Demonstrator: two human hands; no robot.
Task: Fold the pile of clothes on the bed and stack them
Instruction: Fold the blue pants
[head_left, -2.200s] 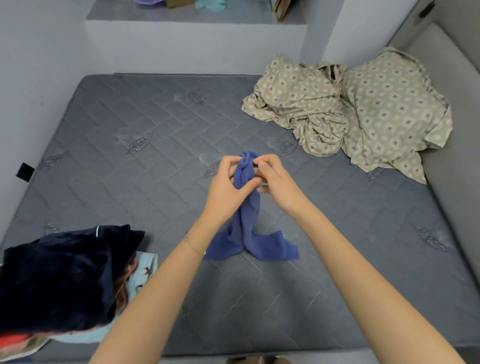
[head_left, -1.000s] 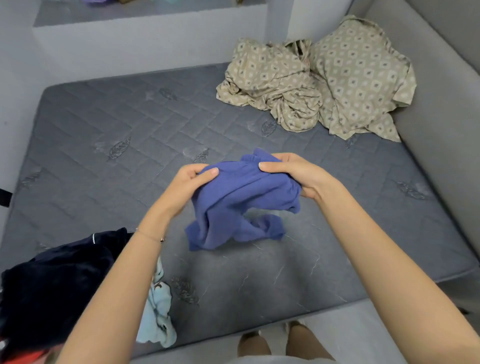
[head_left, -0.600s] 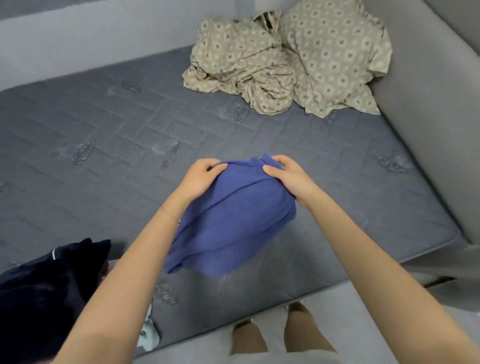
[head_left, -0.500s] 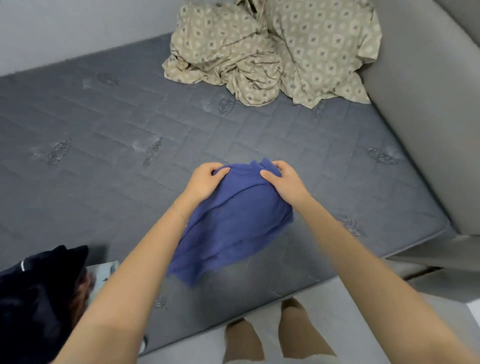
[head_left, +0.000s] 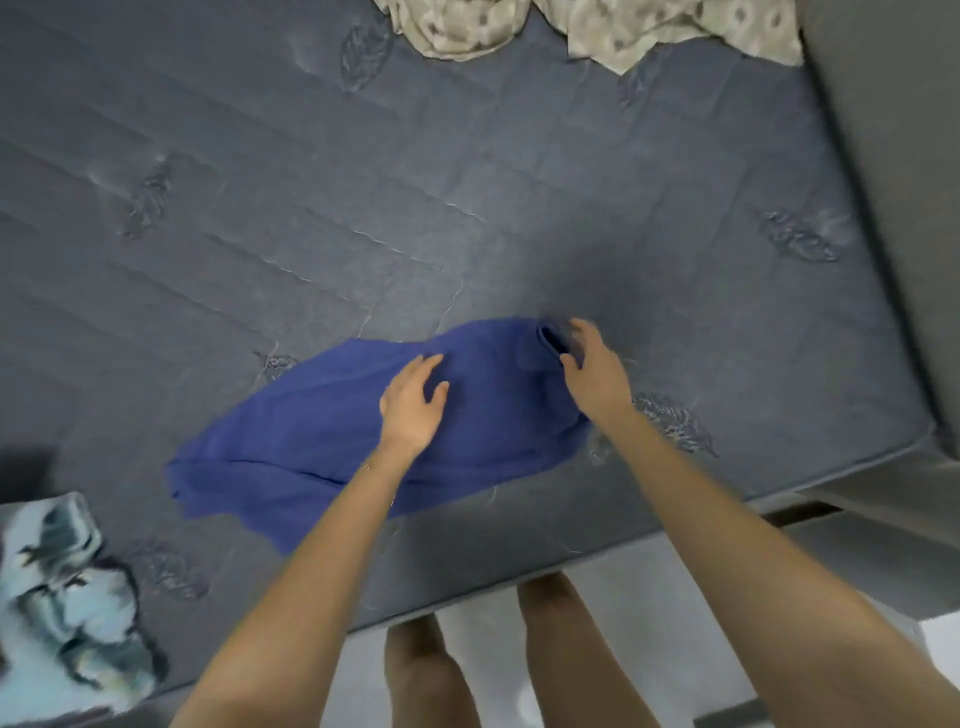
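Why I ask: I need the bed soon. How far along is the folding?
Early. No folded stack shows. In hand: the blue garment lies spread on the mattress, left hand flat on it, right hand at its far edge; its grip is blurred. To do: folding it, then the crumpled pale garment and perhaps the beige cloth.

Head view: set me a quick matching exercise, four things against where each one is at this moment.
Things:
1 blue garment
2 beige patterned fabric
3 pale printed cloth
4 left hand

Places:
A top edge of the view
B laid on the middle of the blue garment
C bottom-left corner of the view
D spread out on the mattress, near its front edge

Pairs: 1-D, 2-A, 3-C, 4-B
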